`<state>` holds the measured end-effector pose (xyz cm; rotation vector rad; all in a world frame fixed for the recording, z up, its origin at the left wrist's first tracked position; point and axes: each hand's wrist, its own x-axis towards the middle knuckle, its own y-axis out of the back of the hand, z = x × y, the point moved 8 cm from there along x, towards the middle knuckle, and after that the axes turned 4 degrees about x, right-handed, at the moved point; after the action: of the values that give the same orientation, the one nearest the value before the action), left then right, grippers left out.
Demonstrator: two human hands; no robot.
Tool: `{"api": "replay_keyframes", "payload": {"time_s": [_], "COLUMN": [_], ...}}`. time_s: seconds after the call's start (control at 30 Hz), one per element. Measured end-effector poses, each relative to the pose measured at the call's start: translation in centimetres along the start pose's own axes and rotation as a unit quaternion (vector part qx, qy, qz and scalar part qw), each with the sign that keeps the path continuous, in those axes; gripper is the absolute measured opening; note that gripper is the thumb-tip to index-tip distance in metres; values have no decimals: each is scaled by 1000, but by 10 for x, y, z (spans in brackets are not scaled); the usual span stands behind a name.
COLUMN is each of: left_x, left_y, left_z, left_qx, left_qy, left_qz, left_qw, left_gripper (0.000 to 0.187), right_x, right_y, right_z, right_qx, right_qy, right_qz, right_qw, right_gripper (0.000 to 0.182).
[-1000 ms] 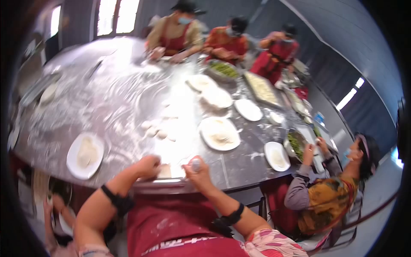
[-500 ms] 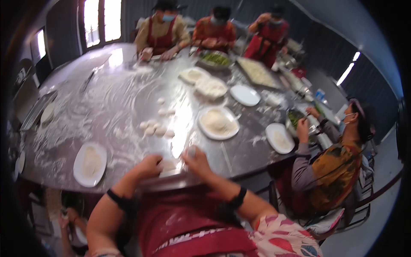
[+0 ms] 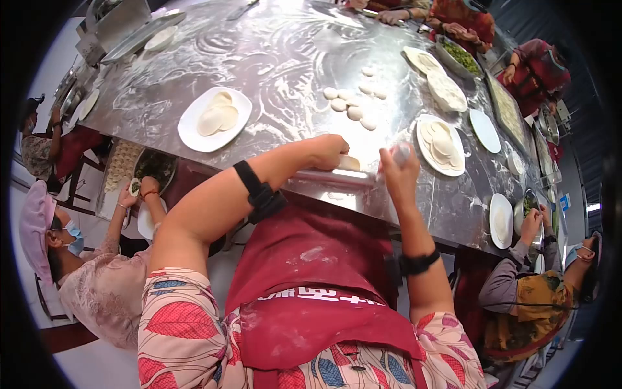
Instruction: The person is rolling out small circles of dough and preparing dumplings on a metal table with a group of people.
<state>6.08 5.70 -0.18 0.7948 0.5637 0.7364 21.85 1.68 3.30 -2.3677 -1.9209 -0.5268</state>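
Observation:
My left hand (image 3: 329, 152) is at the front edge of the steel table, fingers curled on a pale dough wrapper (image 3: 350, 163) that partly shows beside them. To its right, my right hand (image 3: 400, 170) is closed around a rolling pin (image 3: 402, 153); a rounded grey end shows at the fist, slightly blurred. Beyond my hands lies a loose group of small dough pieces (image 3: 354, 113). A white plate of stacked wrappers (image 3: 442, 170) stands to the right of my right hand. Another white plate with wrappers (image 3: 189, 133) sits to the left.
The floured steel table (image 3: 285, 71) spreads ahead. Further right are a pale oval plate (image 3: 484, 131), a pan of green filling (image 3: 459, 57) and a long tray (image 3: 508, 107). Co-workers sit close on both sides; the left one (image 3: 103, 272) holds a filled wrapper near a dumpling tray (image 3: 123, 165).
My view has tilted down and turned, so the table appears shifted and both neighbours show more. My left hand remains at the wrapper, my right hand at the rolling pin.

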Motion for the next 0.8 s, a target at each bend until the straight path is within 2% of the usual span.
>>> {"api": "replay_keyframes", "payload": {"time_s": [0.13,0.27,0.33,0.4,0.5,0.53,0.63,0.67,0.73,0.77,0.8], "left_x": [13,17,14,11,14,13,21,11,2,2,2], "left_y": [5,-4,-6,-12,0,4,-4,0,-5,-9,-12], "left_z": [-3,-6,-13,-18,-13,-13,-25,-18,-10,-9,-8], "left_qx": [-16,9,-27,-64,-2,-4,-7,-18,43,62,48], "left_qy": [32,-11,4,24,-9,30,59,62,72,73,46], "left_qz": [38,28,-3,-54,14,10,6,27,32,47,79], "left_qw": [999,999,1000,996,1000,999,998,998,996,994,995], "left_gripper": [19,18,18,21,24,32,43,40,30,28,27], "right_x": [28,-24,-48,-32,16,27,27,15,-18,-31,-42], "right_y": [-13,7,11,8,-7,-10,-9,-4,6,12,13], "right_z": [0,-4,-2,-5,0,1,4,8,-4,1,1], "right_qx": [-3,23,62,28,2,-8,-28,23,24,33,24], "right_qy": [33,-8,-22,-17,6,25,44,-4,-3,-28,-51], "right_qz": [-4,17,20,7,2,2,-20,-1,-9,16,20], "right_qw": [999,1000,998,999,1000,1000,998,1000,1000,999,998], "right_gripper": [19,16,14,14,16,14,10,9,10,12,14]}}
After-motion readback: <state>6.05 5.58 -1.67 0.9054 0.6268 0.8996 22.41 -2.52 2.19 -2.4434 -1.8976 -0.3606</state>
